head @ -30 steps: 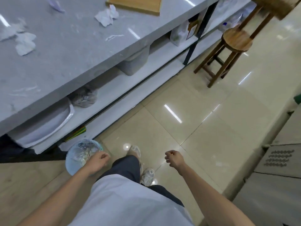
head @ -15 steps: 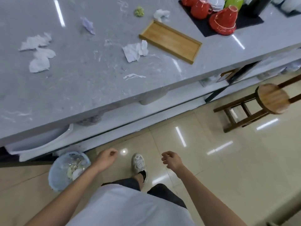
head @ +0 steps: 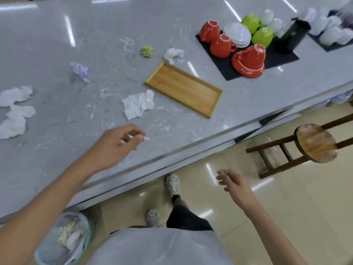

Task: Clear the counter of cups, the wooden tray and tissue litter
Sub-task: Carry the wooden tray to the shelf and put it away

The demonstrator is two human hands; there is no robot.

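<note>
Grey marbled stone counter (head: 57,44) stretches glossy before me, strewn with crumpled white tissue wads (head: 138,105), a shallow rectangular wooden tray (head: 184,88) lying empty just right of the nearest wad, and glazed red cups (head: 221,45) upturned on a flat black mat (head: 278,56) beyond. My left hand (head: 114,146) hovers over the counter's near edge, fingers loosely curled and holding nothing. My right hand (head: 234,183) hangs over the shiny tiled floor (head: 286,207), fingers half spread and empty.

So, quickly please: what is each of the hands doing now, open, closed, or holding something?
Left hand: over the counter, fingers loosely curled, holding nothing visible.
Right hand: over the floor, open, empty.
</note>
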